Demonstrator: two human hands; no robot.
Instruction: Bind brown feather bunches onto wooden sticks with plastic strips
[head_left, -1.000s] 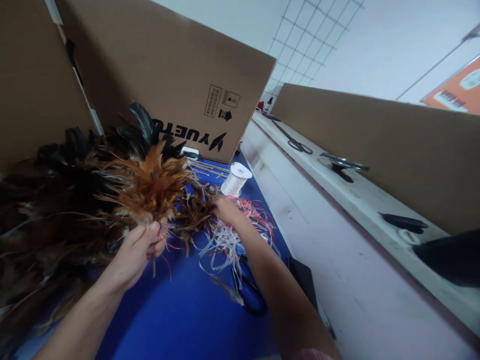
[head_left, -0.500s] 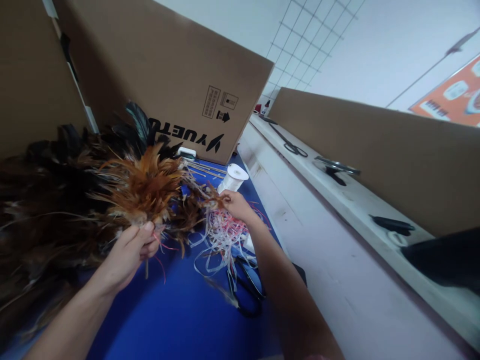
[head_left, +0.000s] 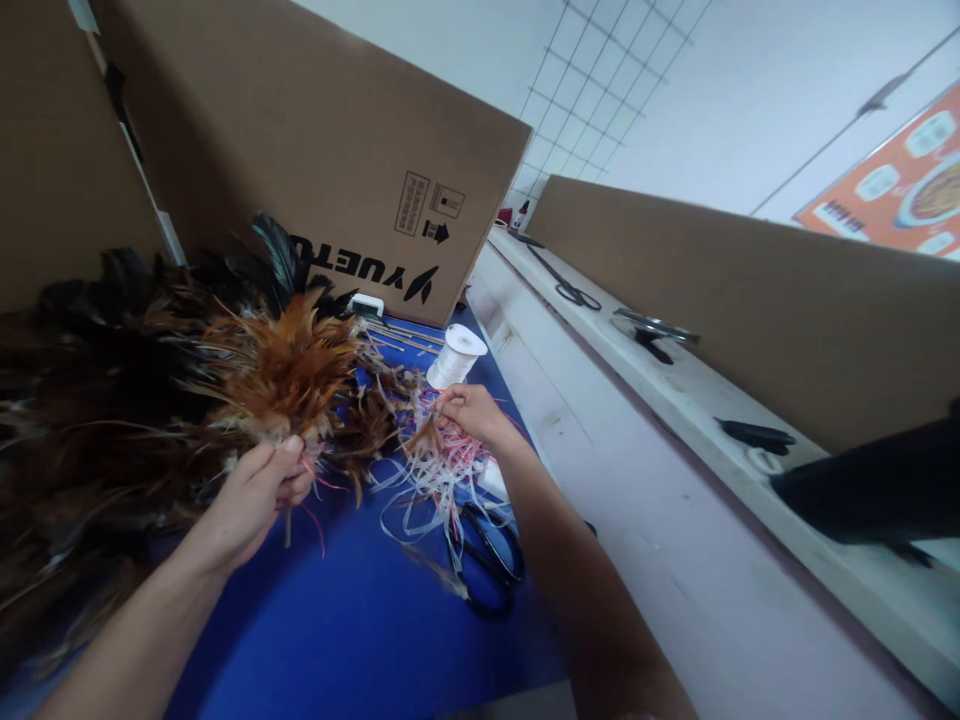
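My left hand (head_left: 266, 490) is closed round the base of a bundle of orange-brown feathers (head_left: 289, 375); pink ribbon ends hang from below the fingers. My right hand (head_left: 469, 412) pinches a small brown feather (head_left: 426, 440) over a heap of white and pink ribbon scraps (head_left: 450, 475). Just behind that hand stands a white spool (head_left: 456, 355). Black-handled scissors (head_left: 487, 565) lie partly under the ribbon scraps, near my right forearm. To the left spreads a large pile of dark and brown feathers (head_left: 97, 420).
A blue tabletop (head_left: 292, 630) carries these things. Behind it stands a large cardboard box (head_left: 360, 130), with thin sticks (head_left: 401, 335) lying before it. Along the right runs a white ledge (head_left: 675, 400) bearing another pair of scissors (head_left: 577, 292) and dark objects.
My right hand has moved slightly toward me, and the small feather now points down over the ribbon scraps. My left hand keeps its hold on the bundle. The view has shifted slightly.
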